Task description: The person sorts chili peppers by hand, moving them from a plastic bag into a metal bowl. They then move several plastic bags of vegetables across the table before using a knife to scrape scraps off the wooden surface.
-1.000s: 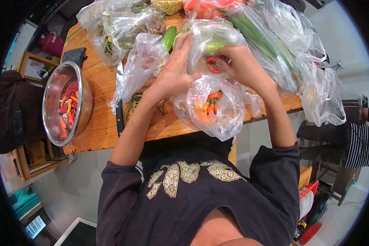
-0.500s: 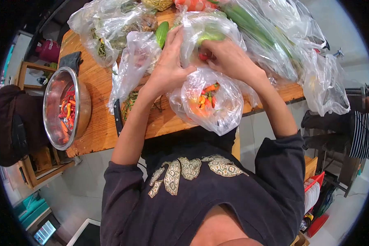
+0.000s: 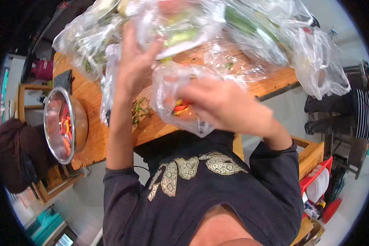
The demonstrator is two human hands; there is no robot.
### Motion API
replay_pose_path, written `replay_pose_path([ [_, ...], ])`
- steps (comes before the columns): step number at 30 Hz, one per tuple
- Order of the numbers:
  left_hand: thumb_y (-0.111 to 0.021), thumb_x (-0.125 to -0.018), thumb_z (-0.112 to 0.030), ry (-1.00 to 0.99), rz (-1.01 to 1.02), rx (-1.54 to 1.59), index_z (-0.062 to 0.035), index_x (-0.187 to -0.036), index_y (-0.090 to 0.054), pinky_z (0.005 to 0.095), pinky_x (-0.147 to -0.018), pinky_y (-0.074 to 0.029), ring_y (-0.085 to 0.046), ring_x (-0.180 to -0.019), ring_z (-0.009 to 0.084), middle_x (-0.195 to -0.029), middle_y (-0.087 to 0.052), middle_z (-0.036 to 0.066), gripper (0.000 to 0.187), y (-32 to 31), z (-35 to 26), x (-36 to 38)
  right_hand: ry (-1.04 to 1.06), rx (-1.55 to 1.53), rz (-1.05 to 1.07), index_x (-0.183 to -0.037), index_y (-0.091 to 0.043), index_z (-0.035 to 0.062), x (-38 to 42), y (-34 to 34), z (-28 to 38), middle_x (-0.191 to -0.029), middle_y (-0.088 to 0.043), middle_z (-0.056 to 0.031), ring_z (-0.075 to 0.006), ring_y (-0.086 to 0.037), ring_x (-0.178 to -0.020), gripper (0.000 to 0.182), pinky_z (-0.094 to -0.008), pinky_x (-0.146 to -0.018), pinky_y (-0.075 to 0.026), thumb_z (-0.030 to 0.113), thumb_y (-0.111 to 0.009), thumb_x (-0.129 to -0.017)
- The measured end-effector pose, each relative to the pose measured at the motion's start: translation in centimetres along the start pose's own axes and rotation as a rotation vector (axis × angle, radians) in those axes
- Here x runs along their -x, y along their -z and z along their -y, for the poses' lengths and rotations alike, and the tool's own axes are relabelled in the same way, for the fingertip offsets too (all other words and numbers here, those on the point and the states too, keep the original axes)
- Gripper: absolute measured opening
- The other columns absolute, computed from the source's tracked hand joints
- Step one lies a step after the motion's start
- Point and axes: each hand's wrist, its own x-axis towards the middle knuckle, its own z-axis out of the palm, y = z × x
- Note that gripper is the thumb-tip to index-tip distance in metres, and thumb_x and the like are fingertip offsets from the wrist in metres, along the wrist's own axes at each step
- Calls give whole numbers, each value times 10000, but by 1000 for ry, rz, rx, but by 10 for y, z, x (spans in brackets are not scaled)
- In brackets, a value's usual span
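Note:
My left hand [image 3: 137,57] grips the edge of a clear plastic bag [image 3: 180,26] with pale green vegetables inside, lifted above the wooden table. Motion smears my right hand [image 3: 217,100], which is over the mouth of a second clear bag [image 3: 164,88]; its fingertips are blurred, and what they hold, if anything, cannot be made out. Red and orange chillies [image 3: 181,108] show inside this second bag, near the table's front edge. Green stems [image 3: 140,110] lie on the wood to the left of it.
A steel bowl [image 3: 80,123] of red and orange chillies stands at the table's left end, near a dark cloth [image 3: 63,82]. Bagged green vegetables [image 3: 254,30] lie at the back right. A person in a striped garment [image 3: 363,115] stands at the far right.
My left hand has moved left with the vegetable bag. My right hand has come out of that bag and down to the chilli bag. The view has shifted slightly.

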Motion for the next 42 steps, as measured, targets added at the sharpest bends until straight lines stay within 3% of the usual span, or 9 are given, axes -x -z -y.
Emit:
replay_pose_path([
  [11,-695,-877,-94,138,233,-59,35,-1454,-324,322,-1011,-434,-538,-1203,214,-1342,-518,156,698,-9,-35,-29,-158,-191,-320,-1108,-577,52,36,19,-6,-962,-641,-125,-295,-658,-834,326,-370,-688,-529,-14,-579,-789],
  [17,-652,-874,-523,238,454,-366,86,-1480,-256,408,-1157,-255,-297,-1425,327,-1526,-289,263,945,-21,-23,-41,-631,-313,-554,-1139,-495,57,111,28,-44,-814,-517,-46,-121,-494,-737,367,-262,-696,-439,21,-625,-798],
  [21,-568,-926,-543,48,748,-654,62,-1474,-283,414,-1179,-218,-251,-1441,352,-1537,-247,270,864,-37,-7,-46,-796,-95,-528,-1527,-233,152,115,17,-39,-816,-442,31,-104,-390,-713,1073,-238,-675,-386,206,-846,-648],
  [25,-431,-976,-571,105,1195,-759,70,-1451,-327,424,-1174,-240,-243,-1442,338,-1581,-169,240,805,-66,-1,-55,-778,47,-399,-1573,-120,212,83,6,-44,-876,-664,-88,-203,-578,-669,1242,-326,-663,-487,232,-886,-596],
  [27,-385,-984,-587,24,1266,-717,29,-1395,-449,425,-1120,-328,-386,-1355,342,-1507,-342,232,744,-78,6,-52,-602,93,-377,-1458,-368,122,71,-5,-62,-881,-695,-184,-395,-675,-820,915,-435,-719,-521,210,-824,-669],
  [32,-420,-1008,-504,-7,912,-624,4,-1279,-584,394,-1013,-436,-578,-1156,319,-1225,-621,190,598,-45,-36,-50,-570,264,-341,-1130,-648,9,62,-6,-88,-938,-710,-155,-254,-691,-819,350,-351,-750,-525,135,-732,-815],
  [37,-619,-920,-250,-548,11,-1082,-25,-1095,-668,360,-955,-451,-617,-1056,267,-1109,-650,143,288,88,-82,-44,-598,-34,-613,-1188,-593,-52,43,41,-66,-1046,-686,-108,-184,-633,-920,385,-340,-804,-508,153,-704,-882],
  [40,-640,-814,-185,-230,-555,-1433,-139,-1089,-703,434,-1012,-425,-535,-1191,363,-1227,-591,205,286,154,-55,-26,-377,-92,-804,-1239,-574,-53,-14,64,-38,-1151,-648,-112,-196,-627,-987,412,-327,-866,-506,140,-699,-897],
  [42,-660,-788,-212,198,-459,-1566,-178,-1116,-703,437,-1061,-401,-488,-1246,404,-1268,-544,274,332,184,-24,-27,-340,-279,-699,-1252,-584,-44,-52,73,-50,-1146,-667,-133,-186,-638,-1014,373,-326,-903,-502,123,-644,-924],
])
